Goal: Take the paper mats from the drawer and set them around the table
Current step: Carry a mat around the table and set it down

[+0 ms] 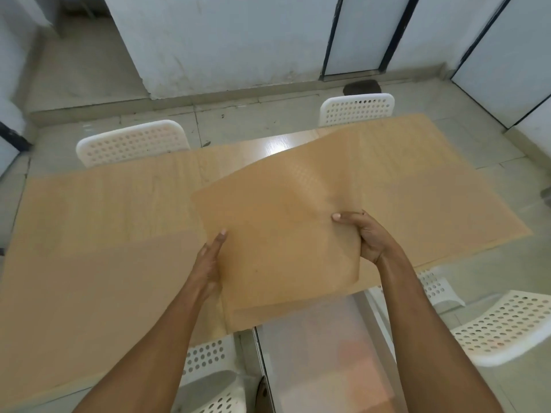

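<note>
Open drawer [322, 353], near centre, just below the held sheets. Two bare forearms reach from the near edge. Left hand [210, 263]: fingers straight, laid along the left edge of the paper mats [277, 234]. Right hand [362, 236]: thumb on top, pinching the mats' right edge. Mats: tan, held over the near edge of the worktop [104, 210]. White perforated chairs: two far [132, 143], others near right [507, 326].
</note>
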